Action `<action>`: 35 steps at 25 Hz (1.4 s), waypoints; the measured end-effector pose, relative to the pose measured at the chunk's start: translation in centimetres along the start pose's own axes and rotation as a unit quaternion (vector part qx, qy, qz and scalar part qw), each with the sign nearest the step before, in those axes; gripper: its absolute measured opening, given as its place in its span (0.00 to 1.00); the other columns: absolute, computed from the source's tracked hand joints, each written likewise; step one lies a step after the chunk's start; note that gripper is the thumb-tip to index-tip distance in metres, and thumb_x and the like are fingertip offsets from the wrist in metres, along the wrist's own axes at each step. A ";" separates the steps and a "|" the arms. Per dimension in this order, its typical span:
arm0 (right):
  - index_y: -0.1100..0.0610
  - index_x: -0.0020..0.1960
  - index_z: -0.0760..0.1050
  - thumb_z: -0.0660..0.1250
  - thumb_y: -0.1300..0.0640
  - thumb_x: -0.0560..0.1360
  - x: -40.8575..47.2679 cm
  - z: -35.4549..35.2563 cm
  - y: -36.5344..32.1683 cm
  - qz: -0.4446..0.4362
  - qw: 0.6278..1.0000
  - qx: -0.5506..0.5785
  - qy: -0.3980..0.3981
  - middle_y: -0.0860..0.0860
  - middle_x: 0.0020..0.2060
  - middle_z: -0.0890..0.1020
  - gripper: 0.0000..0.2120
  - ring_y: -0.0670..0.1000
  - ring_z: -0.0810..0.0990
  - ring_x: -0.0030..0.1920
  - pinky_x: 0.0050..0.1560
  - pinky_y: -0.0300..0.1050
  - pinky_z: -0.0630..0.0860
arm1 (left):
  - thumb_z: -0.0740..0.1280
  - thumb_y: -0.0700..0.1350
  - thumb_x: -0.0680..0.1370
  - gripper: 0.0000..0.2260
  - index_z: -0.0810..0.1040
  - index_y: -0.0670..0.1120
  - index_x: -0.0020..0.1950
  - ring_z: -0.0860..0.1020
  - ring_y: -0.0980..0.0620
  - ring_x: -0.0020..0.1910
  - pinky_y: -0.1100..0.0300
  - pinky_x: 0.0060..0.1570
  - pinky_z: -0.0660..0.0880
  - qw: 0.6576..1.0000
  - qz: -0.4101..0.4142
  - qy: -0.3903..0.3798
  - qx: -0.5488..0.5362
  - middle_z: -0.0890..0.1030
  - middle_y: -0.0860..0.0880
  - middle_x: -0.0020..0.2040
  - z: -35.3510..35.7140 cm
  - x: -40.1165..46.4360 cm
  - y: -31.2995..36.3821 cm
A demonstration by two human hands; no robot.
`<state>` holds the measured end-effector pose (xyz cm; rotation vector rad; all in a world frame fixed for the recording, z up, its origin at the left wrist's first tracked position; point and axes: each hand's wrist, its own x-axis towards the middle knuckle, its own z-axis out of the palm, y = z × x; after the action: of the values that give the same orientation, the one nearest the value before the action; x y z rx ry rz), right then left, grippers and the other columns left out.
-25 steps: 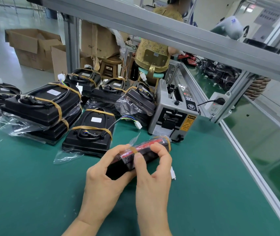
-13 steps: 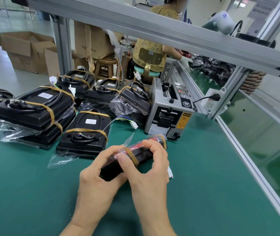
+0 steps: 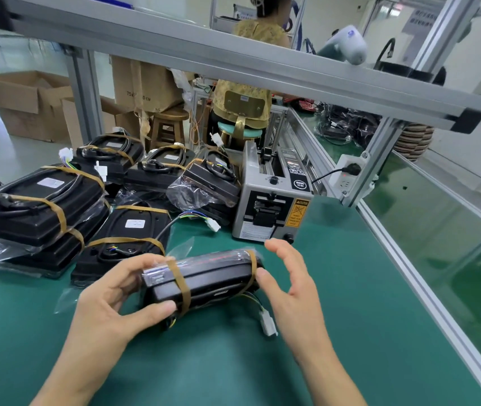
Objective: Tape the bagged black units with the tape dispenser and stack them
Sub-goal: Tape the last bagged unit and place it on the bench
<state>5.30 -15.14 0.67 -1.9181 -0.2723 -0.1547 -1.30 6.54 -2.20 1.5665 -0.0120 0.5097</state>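
A bagged black unit (image 3: 213,281) with two brown tape bands lies on its edge over the green mat. My left hand (image 3: 116,300) grips its left end, fingers above and thumb below. My right hand (image 3: 289,276) hovers at its right end with spread fingers, the thumb near or touching the right tape band. A white connector (image 3: 268,326) on coloured wires hangs from the unit. The grey tape dispenser (image 3: 271,203) stands just behind. Several taped bagged units (image 3: 37,206) are stacked at the left; one taped unit (image 3: 128,235) lies flat beside them.
An aluminium frame post (image 3: 377,159) with a white power socket (image 3: 347,174) stands right of the dispenser. A frame rail (image 3: 426,279) edges the mat on the right. Cardboard boxes (image 3: 25,104), a wooden stool (image 3: 169,127) and a seated person (image 3: 248,83) are behind the bench.
My right hand has let go of the unit and opened beside its right end. The unit has turned so its side faces me, with my left hand still gripping it.
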 end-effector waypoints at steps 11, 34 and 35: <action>0.54 0.53 0.79 0.69 0.64 0.75 2.3 0.0 0.7 -0.023 0.994 0.043 -0.095 0.46 0.51 0.81 0.09 0.40 0.77 0.54 0.54 0.25 0.65 | 0.70 0.49 0.72 0.16 0.79 0.50 0.60 0.72 0.57 0.60 0.70 0.61 0.60 0.891 0.164 -0.051 0.419 0.79 0.55 0.59 6.9 2.9 6.0; 0.51 0.49 0.81 0.72 0.60 0.73 2.1 -0.2 0.0 -0.043 0.995 0.040 -0.086 0.43 0.47 0.79 0.06 0.40 0.77 0.51 0.56 0.30 0.68 | 0.62 0.48 0.72 0.08 0.79 0.48 0.37 0.78 0.44 0.31 0.55 0.29 0.73 0.840 0.164 -0.079 0.511 0.80 0.52 0.33 7.1 4.4 5.3; 0.50 0.49 0.81 0.72 0.59 0.73 2.1 -0.1 -0.1 -0.042 0.995 0.036 -0.085 0.42 0.46 0.78 0.07 0.39 0.76 0.50 0.56 0.30 0.68 | 0.62 0.48 0.72 0.08 0.78 0.47 0.37 0.78 0.44 0.29 0.56 0.28 0.72 0.835 0.175 -0.074 0.517 0.79 0.51 0.32 7.1 4.4 5.3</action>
<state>7.32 -14.99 1.28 -1.8518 -0.4674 -0.0380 3.15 0.68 4.40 2.7021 -0.1681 0.7393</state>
